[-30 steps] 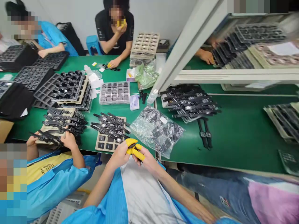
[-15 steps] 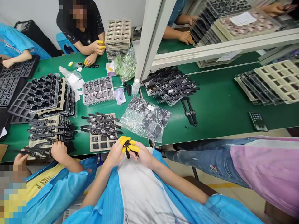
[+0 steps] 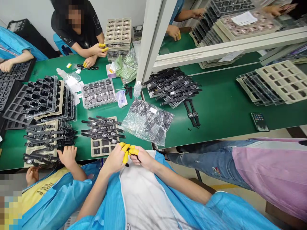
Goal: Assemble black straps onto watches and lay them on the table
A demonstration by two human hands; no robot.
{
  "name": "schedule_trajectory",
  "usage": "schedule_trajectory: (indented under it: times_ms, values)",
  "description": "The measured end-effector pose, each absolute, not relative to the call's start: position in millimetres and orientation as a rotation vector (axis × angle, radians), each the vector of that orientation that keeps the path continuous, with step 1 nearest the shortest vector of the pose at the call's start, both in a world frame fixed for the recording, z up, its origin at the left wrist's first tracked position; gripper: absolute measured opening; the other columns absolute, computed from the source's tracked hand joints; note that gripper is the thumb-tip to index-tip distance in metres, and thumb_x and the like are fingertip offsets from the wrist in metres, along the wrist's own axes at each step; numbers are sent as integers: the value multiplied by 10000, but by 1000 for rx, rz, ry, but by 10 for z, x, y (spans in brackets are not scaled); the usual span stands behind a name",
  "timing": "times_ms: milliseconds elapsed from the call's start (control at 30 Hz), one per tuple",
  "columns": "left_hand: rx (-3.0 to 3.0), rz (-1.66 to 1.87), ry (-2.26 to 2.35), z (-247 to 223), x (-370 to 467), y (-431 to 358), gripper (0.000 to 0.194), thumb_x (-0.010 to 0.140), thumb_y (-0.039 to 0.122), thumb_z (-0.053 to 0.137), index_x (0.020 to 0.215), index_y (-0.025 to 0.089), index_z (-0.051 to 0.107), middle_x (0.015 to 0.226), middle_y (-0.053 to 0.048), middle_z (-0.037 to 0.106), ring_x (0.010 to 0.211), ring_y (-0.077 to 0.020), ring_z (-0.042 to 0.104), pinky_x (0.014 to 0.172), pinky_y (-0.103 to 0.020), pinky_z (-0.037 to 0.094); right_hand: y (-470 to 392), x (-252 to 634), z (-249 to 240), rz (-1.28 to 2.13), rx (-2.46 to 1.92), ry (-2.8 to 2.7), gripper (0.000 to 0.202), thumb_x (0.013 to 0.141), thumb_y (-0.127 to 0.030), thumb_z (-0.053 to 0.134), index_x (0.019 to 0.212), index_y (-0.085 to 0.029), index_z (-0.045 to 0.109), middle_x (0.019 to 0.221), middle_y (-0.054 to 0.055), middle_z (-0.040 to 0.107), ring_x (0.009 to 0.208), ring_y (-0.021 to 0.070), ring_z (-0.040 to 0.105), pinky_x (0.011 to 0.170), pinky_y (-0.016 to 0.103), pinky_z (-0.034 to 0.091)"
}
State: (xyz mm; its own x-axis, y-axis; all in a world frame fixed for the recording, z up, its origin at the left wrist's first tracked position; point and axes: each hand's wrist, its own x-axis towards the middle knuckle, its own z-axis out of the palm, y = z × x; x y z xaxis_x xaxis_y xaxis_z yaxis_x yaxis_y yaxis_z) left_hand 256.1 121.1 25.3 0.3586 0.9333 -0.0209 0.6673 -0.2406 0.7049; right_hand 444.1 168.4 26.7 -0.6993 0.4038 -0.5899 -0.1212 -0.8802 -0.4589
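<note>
My left hand (image 3: 117,158), with yellow finger cots on its fingertips, is closed on a black watch strap in front of my chest. From the other side my right hand (image 3: 142,158), also in yellow finger cots, pinches the same piece. Only a dark end of the watch strap (image 3: 127,165) shows below the fingers; whether a watch case is attached is hidden. Just beyond my left hand lies a beige tray (image 3: 92,152). Black strapped watches (image 3: 103,130) lie across its far part, and square black watch cases (image 3: 105,150) sit in its near compartments.
A clear bag of black parts (image 3: 150,121) lies ahead, beside a small bottle (image 3: 137,89). Piled watches (image 3: 174,86) and two single watches (image 3: 192,113) are to the right, with a phone (image 3: 259,122). A co-worker's hand (image 3: 68,156) is near at left; another person sits across.
My hands have drawn closer together around the strap, covering more of it. The neighbour's hands at left have come away from the watches. The view has shifted slightly.
</note>
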Motion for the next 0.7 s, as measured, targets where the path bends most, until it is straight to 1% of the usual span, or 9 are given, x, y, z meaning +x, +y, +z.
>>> schedule_trajectory:
  times_ms: [100, 167, 267, 300, 367, 467, 567, 633, 700]
  values:
    - [1900, 628, 1296, 207, 2532, 1173, 427, 1038, 196, 390, 1442, 185, 531, 1271, -151, 616, 1205, -261, 597, 1047, -454, 545, 1659, 4429, 195, 2607, -1012, -627, 374, 768, -456, 743, 820, -229, 450, 513, -123, 361, 438, 55, 224, 431, 192, 180]
    - [1835, 659, 1294, 142, 2508, 1142, 447, 1054, 212, 392, 1493, 193, 472, 1351, -150, 599, 1252, -243, 597, 1072, -431, 534, 1654, 4411, 118, 2570, -1004, -721, 359, 815, -499, 705, 846, -228, 472, 526, -110, 392, 442, 71, 263, 442, 206, 215]
    - [1823, 629, 1383, -9, 2390, 1094, 494, 1027, 197, 437, 1521, 189, 433, 1426, -158, 583, 1321, -264, 578, 1095, -447, 520, 1705, 4416, -24, 2327, -1025, -1149, 347, 872, -540, 657, 876, -214, 537, 635, -47, 538, 540, 112, 422, 510, 233, 314]
    - [1831, 589, 1429, -62, 2319, 1081, 478, 1004, 176, 453, 1481, 192, 480, 1379, -152, 620, 1278, -271, 609, 1062, -446, 538, 1736, 4435, -74, 2207, -1033, -1349, 326, 894, -524, 644, 879, -207, 567, 699, -23, 589, 600, 125, 469, 548, 241, 338]
    - [1835, 446, 1552, -151, 2138, 1067, 393, 943, 129, 484, 1305, 207, 618, 1180, -124, 707, 1097, -275, 685, 949, -421, 576, 1806, 4494, -179, 2006, -1039, -1733, 267, 946, -458, 609, 877, -200, 618, 775, -4, 640, 662, 134, 500, 595, 250, 342]
    - [1843, 78, 1758, -226, 1857, 1084, 267, 875, 77, 490, 983, 206, 697, 912, -107, 710, 864, -282, 690, 810, -406, 565, 1881, 4582, -385, 1926, -1043, -2113, 289, 1013, -396, 523, 834, -202, 641, 703, -13, 628, 582, 127, 468, 577, 260, 315]
    - [1937, -194, 1781, -293, 1650, 1152, 289, 835, 32, 454, 864, 191, 694, 921, -132, 701, 889, -302, 669, 843, -436, 527, 1928, 4623, -677, 1860, -1222, -2221, 287, 1031, -341, 482, 869, -206, 675, 720, 1, 658, 597, 142, 531, 603, 255, 398]
    - [1955, -220, 1762, -359, 1521, 1210, 278, 808, 30, 482, 852, 197, 701, 954, -128, 704, 963, -300, 656, 909, -434, 501, 1990, 4657, -893, 1712, -1416, -2223, 231, 1014, -286, 493, 990, -188, 701, 863, 54, 707, 760, 184, 618, 725, 282, 483]
    - [1903, -202, 1812, -414, 1346, 1244, 212, 805, 81, 550, 860, 213, 707, 939, -103, 695, 996, -293, 641, 941, -421, 487, 2095, 4736, -1097, 1523, -1583, -2194, 284, 986, -214, 495, 1189, -124, 673, 1127, 171, 691, 1049, 263, 615, 934, 366, 488]
